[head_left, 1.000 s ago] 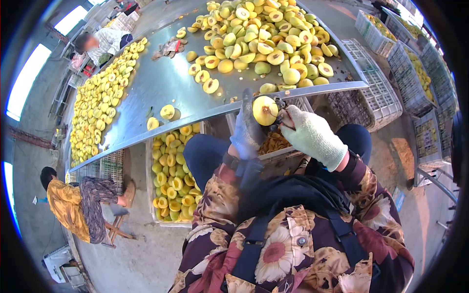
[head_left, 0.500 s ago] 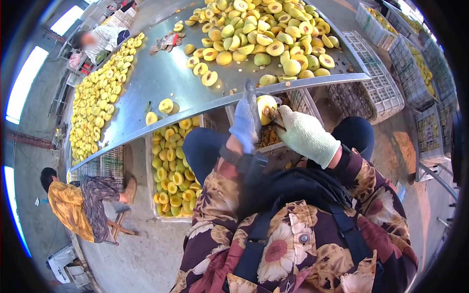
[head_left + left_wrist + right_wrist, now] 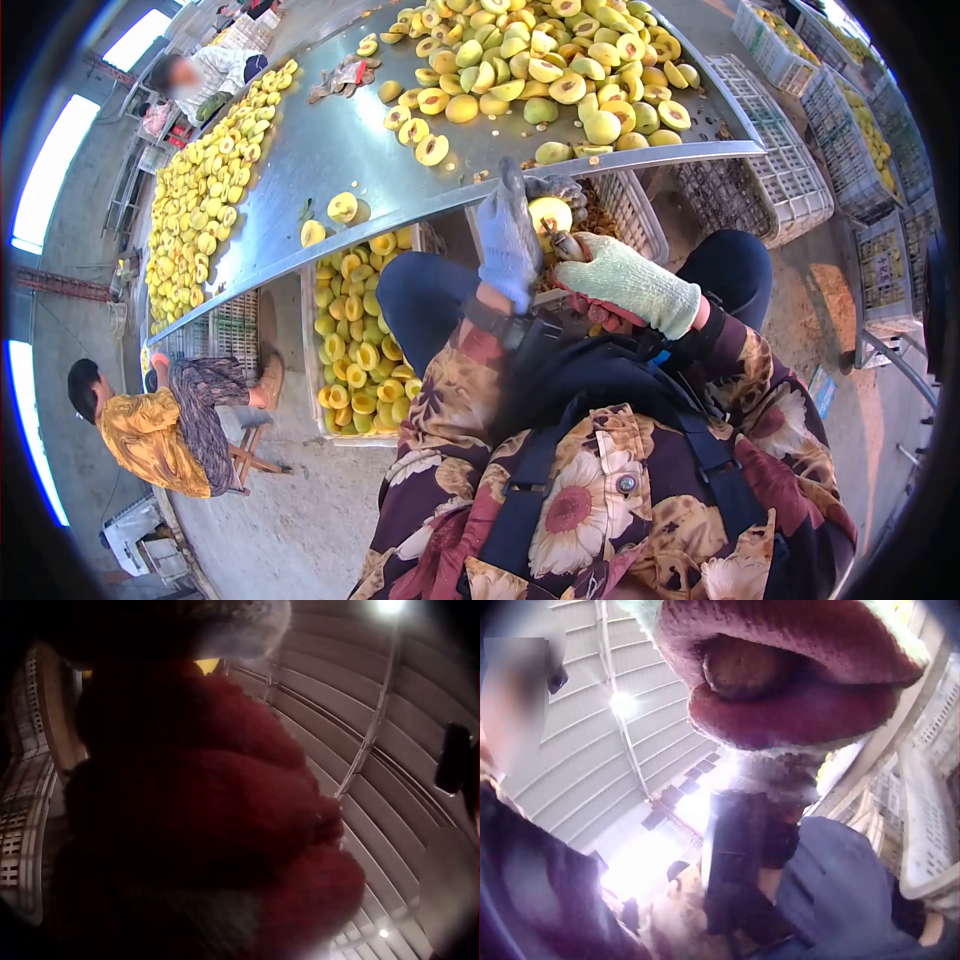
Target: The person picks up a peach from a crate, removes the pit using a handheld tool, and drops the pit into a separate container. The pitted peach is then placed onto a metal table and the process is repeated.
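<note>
In the head view my left hand [image 3: 508, 245], in a blue-grey glove, grips a yellow peach [image 3: 550, 213] just under the edge of the steel table [image 3: 330, 170]. My right hand [image 3: 625, 283], in a pale green glove with a red palm, holds a small metal tool [image 3: 563, 245] whose tip points at the peach. The left wrist view is filled by the red glove palm [image 3: 202, 810]. In the right wrist view the red glove fingers [image 3: 795, 712] curl round a brown handle [image 3: 742, 667].
Below my hands stands a white crate [image 3: 640, 215] of pits and scraps. A crate of peach halves [image 3: 355, 330] sits left of my knees. Whole and halved peaches [image 3: 540, 70] cover the table. Empty crates [image 3: 780, 190] stand right. A person [image 3: 160, 420] sits at the lower left.
Both hands have come down and a little closer to my body. The peach's cut face has turned away from the camera. My right hand has rolled palm down.
</note>
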Demonstrator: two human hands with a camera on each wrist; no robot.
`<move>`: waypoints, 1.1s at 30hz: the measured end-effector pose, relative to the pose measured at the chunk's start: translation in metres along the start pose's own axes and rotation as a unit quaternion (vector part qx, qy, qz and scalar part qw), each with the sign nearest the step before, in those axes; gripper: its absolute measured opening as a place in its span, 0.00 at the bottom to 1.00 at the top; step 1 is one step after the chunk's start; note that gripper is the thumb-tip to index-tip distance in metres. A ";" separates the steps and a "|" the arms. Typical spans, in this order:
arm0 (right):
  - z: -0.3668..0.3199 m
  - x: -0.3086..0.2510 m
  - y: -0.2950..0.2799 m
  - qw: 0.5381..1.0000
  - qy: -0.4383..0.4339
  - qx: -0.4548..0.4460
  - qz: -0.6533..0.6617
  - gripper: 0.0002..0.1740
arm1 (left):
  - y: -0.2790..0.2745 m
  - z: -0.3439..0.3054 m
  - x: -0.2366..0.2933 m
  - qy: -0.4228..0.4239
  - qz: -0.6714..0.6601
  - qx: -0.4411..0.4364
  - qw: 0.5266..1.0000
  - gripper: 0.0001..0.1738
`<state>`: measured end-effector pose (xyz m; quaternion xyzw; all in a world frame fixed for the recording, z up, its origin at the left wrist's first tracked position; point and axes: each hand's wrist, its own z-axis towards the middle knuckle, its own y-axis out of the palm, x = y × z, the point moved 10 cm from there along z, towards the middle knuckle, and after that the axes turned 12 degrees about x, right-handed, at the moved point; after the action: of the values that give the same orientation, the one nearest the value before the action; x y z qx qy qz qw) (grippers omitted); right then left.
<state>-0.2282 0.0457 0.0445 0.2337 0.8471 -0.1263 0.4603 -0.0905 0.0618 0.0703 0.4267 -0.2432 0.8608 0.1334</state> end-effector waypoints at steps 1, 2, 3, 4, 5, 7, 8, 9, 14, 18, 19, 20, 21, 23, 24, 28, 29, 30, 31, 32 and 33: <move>0.001 0.002 0.000 1.000 0.003 -0.001 0.001 0.11 | 0.011 0.005 -0.020 -0.052 -0.027 -0.046 0.997 0.25; 0.002 0.004 0.001 1.000 0.006 -0.003 0.004 0.11 | 0.017 0.000 -0.036 -0.113 -0.079 -0.068 0.988 0.26; 0.003 0.006 0.002 1.000 0.008 -0.004 0.009 0.11 | 0.021 -0.003 -0.041 -0.176 -0.128 -0.084 0.972 0.26; 0.004 0.005 0.002 1.000 0.010 -0.004 0.013 0.11 | 0.017 0.002 -0.011 -0.246 -0.201 -0.074 0.945 0.26; 0.001 0.006 0.006 0.997 0.035 -0.024 0.062 0.11 | 0.011 0.005 0.001 -0.221 -0.202 -0.046 0.953 0.27; -0.009 0.003 0.013 0.982 0.087 -0.063 0.157 0.10 | -0.004 0.007 0.023 -0.077 -0.123 0.029 0.989 0.27; -0.009 0.003 0.013 0.982 0.087 -0.061 0.159 0.10 | -0.001 0.005 0.012 -0.066 -0.118 0.028 0.990 0.27; -0.009 0.003 0.012 0.981 0.087 -0.059 0.161 0.10 | 0.002 0.004 0.001 -0.054 -0.112 0.028 0.992 0.26; -0.001 0.006 0.007 0.986 0.037 -0.116 0.112 0.15 | 0.013 -0.001 0.028 0.299 0.254 -0.044 0.919 0.21; -0.035 -0.002 0.053 0.587 0.309 -0.560 0.497 0.17 | 0.021 0.017 -0.021 0.035 0.078 -0.025 0.996 0.26; -0.019 0.004 0.049 0.685 0.221 -0.471 0.509 0.12 | 0.015 0.019 -0.023 0.013 0.060 0.029 0.998 0.27; -0.008 0.007 0.038 0.797 0.173 -0.372 0.443 0.09 | 0.012 0.018 -0.030 -0.005 0.062 0.049 0.997 0.29; -0.003 0.006 0.025 0.858 0.132 -0.309 0.388 0.09 | 0.021 0.021 -0.044 -0.011 0.070 0.034 0.997 0.32; -0.001 -0.001 0.008 0.953 0.045 -0.175 0.245 0.10 | 0.045 0.027 -0.034 0.067 0.158 -0.050 0.984 0.35; -0.004 -0.010 -0.004 0.983 -0.007 -0.101 0.156 0.12 | 0.053 0.028 -0.030 0.101 0.203 -0.085 0.970 0.37; -0.010 0.001 0.007 0.941 0.094 -0.163 0.280 0.10 | 0.055 0.015 0.018 0.258 0.233 -0.105 0.932 0.52; -0.013 -0.005 0.004 0.950 0.061 -0.146 0.268 0.09 | 0.046 0.019 0.035 0.296 0.197 -0.065 0.932 0.53; -0.011 -0.006 0.004 0.935 0.046 -0.183 0.301 0.10 | 0.038 0.015 0.044 0.334 0.157 -0.029 0.929 0.54; -0.017 -0.007 0.013 0.891 0.099 -0.245 0.368 0.10 | 0.048 0.026 0.009 0.164 0.039 -0.110 0.979 0.40; -0.026 -0.010 0.019 0.837 0.148 -0.303 0.431 0.11 | 0.055 0.030 -0.027 -0.021 -0.074 -0.138 0.987 0.31; -0.034 -0.013 0.025 0.784 0.185 -0.354 0.475 0.11 | 0.055 0.032 -0.016 -0.172 -0.182 -0.154 0.956 0.28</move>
<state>-0.2340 0.0780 0.0737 0.4462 0.6829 0.4631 0.3466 -0.0836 -0.0023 0.0578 0.5795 -0.3106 0.6877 0.3079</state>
